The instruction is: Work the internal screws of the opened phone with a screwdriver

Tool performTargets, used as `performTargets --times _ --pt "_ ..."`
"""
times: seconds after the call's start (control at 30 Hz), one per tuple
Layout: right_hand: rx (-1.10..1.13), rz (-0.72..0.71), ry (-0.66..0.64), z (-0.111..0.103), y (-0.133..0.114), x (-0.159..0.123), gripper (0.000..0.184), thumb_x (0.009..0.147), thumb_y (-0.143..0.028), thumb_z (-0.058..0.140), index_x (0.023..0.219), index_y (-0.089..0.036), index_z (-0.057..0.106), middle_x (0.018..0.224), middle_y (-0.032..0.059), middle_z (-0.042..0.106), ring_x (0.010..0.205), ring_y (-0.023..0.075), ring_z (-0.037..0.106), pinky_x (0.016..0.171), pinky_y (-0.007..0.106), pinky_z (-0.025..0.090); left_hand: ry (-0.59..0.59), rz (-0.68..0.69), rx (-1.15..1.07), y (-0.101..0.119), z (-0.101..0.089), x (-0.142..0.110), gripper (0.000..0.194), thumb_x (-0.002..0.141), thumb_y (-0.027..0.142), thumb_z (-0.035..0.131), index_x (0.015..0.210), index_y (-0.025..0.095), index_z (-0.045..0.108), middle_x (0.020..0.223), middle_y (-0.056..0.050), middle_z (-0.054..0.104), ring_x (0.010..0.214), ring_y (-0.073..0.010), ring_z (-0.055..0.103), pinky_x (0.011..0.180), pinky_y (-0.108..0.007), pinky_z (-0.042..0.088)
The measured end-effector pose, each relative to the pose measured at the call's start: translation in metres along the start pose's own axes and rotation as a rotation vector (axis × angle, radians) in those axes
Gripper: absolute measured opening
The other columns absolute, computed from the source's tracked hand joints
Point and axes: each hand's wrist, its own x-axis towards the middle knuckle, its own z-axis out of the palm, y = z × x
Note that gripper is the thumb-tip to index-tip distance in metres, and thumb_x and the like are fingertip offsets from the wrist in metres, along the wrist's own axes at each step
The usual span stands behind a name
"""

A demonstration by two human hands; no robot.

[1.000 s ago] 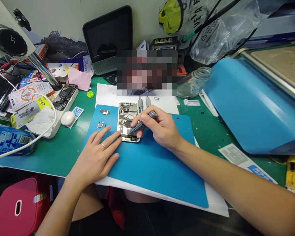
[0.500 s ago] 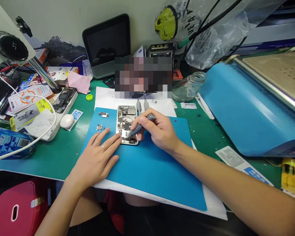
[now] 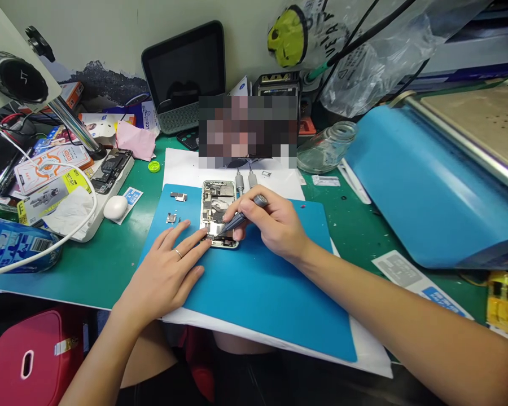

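In the head view, the uncovered phone (image 3: 218,207) lies on the blue mat (image 3: 258,304), inner parts upward. The right hand (image 3: 277,217) has its grip closed around a dark pen-like tool (image 3: 236,220), tip slanting down over the phone's near end; the left hand (image 3: 163,276) is spread, grasping nothing, fingertips at the phone's near left edge. The step looks like fine tool work inside; the next move probably calls for a steady tip. The phone's long axis runs almost straight away from the person.
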Motion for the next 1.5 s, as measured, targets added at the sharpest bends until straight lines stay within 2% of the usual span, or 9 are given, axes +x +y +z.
performTargets --times 0.5,0.77,0.97,1.5 --pt "0.028 -0.02 -0.007 -0.0006 0.0022 0.0003 0.024 0.096 -0.041 0.06 0.085 -0.019 0.056 0.086 0.0016 0.075 0.051 0.0096 0.066 0.048 0.023 0.056 -0.03 -0.006 0.035 -0.0005 0.0012 0.0003 0.047 0.104 0.036 0.041 0.147 0.017 0.043 0.16 -0.001 0.038 0.15 -0.0324 0.023 0.12 -0.054 0.031" --pt "0.048 -0.008 -0.005 -0.0009 0.0022 -0.0007 0.026 0.094 -0.044 0.062 0.085 -0.02 0.056 0.085 0.001 0.075 0.051 0.0103 0.067 0.048 0.024 0.057 -0.018 -0.031 0.017 -0.0004 0.0017 0.0004 0.04 0.103 0.034 0.041 0.139 0.017 0.048 0.159 -0.001 0.038 0.151 -0.0301 0.02 0.122 -0.052 0.03" --pt "0.042 0.009 0.006 -0.0005 0.0 0.0001 0.03 0.092 -0.048 0.064 0.084 -0.021 0.055 0.084 0.0011 0.075 0.05 0.011 0.066 0.047 0.025 0.056 -0.012 -0.023 0.011 -0.0009 0.0013 -0.0004 0.04 0.103 0.033 0.042 0.139 0.018 0.049 0.158 -0.001 0.04 0.151 -0.0302 0.021 0.122 -0.052 0.03" --pt "0.026 -0.025 0.014 -0.0015 0.0014 0.0002 0.027 0.093 -0.046 0.062 0.085 -0.021 0.055 0.085 0.0014 0.075 0.051 0.0107 0.066 0.048 0.025 0.056 0.028 -0.01 0.002 -0.0015 0.002 -0.0022 0.044 0.102 0.033 0.046 0.142 0.016 0.048 0.156 -0.005 0.043 0.15 -0.0305 0.026 0.12 -0.052 0.033"
